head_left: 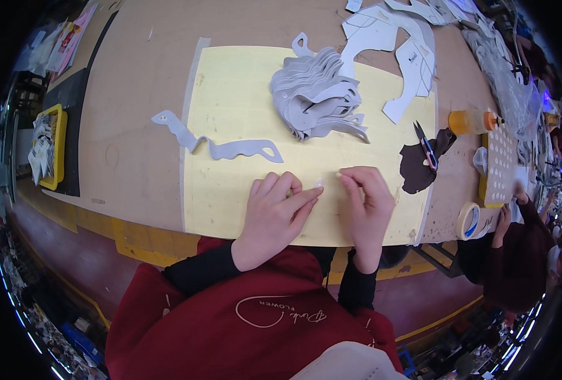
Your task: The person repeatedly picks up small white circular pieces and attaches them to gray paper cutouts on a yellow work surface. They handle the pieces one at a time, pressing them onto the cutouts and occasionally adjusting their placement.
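Observation:
My left hand (273,208) rests over the yellow sheet (224,209), its thumb and forefinger pinched on a small whitish, see-through piece (319,183). Just to its right, my right hand (371,201) is closed in a pinch, with a tiny pale speck at the fingertips that is too small to name. Beyond the hands lies a heap of wavy light-grey cut strips (315,95). One such strip (230,149) is laid out singly at the left, crossing the sheet's taped edge, with a hole near each end.
Thread snips (426,149) lie on a dark brown scrap (414,168) to the right. Past them are an orange bottle (467,122), a tape roll (467,220) and a yellow board with white dots (499,164). White templates (414,63) lie far right; a yellow basket (59,149) sits left. Another person works at right.

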### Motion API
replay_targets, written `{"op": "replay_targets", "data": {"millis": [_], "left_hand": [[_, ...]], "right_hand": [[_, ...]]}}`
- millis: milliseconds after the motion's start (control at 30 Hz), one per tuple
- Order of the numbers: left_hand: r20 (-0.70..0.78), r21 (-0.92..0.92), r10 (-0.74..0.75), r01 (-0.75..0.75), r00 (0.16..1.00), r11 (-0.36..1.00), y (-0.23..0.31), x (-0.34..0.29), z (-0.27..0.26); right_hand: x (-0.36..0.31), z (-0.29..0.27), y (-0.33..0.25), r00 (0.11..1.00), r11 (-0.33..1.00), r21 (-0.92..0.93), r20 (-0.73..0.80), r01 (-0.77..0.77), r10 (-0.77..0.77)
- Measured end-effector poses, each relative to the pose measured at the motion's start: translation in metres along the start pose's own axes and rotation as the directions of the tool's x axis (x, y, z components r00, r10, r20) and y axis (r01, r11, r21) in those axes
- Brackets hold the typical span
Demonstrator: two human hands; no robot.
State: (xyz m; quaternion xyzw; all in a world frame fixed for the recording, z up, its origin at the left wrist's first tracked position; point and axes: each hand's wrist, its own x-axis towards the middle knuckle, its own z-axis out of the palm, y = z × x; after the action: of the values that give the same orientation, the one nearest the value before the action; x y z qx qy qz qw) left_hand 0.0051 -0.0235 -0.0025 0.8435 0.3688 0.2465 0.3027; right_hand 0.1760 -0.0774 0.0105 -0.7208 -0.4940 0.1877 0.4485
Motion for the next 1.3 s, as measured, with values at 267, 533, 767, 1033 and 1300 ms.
{"op": "replay_targets", "data": {"millis": [267, 533, 767, 1033, 1300], "left_hand": [[0.024, -0.024, -0.065, 0.066, 0.998, 0.998, 0.003, 0.009, 0.000], [-0.016, -0.091, -0.044, 0.042, 0.999, 0.995, 0.002, 0.023, -0.001], [-0.196, -0.137, -0.099, 0.073, 0.976, 0.988, -0.003, 0.048, -0.033], [-0.273, 0.147, 0.128, -0.090, 0.954, 0.985, -0.016, 0.100, -0.044], [0.101, -0.790, -0.260, 0.237, 0.960, 0.566, -0.007, 0.107, -0.057]], "right_hand": [[0.003, -0.028, 0.018, 0.956, 0.967, -0.052, -0.174, -0.248, 0.236], [-0.003, -0.039, 0.030, 0.989, 0.957, -0.275, -0.133, -0.096, 0.061], [-0.011, -0.043, 0.038, 0.954, 0.985, -0.158, -0.299, -0.076, 0.026], [-0.014, -0.045, 0.039, 0.937, 0.994, 0.057, -0.332, -0.092, 0.106], [-0.037, -0.016, -0.007, 0.968, 0.670, 0.703, 0.122, -0.240, 0.219]]}}
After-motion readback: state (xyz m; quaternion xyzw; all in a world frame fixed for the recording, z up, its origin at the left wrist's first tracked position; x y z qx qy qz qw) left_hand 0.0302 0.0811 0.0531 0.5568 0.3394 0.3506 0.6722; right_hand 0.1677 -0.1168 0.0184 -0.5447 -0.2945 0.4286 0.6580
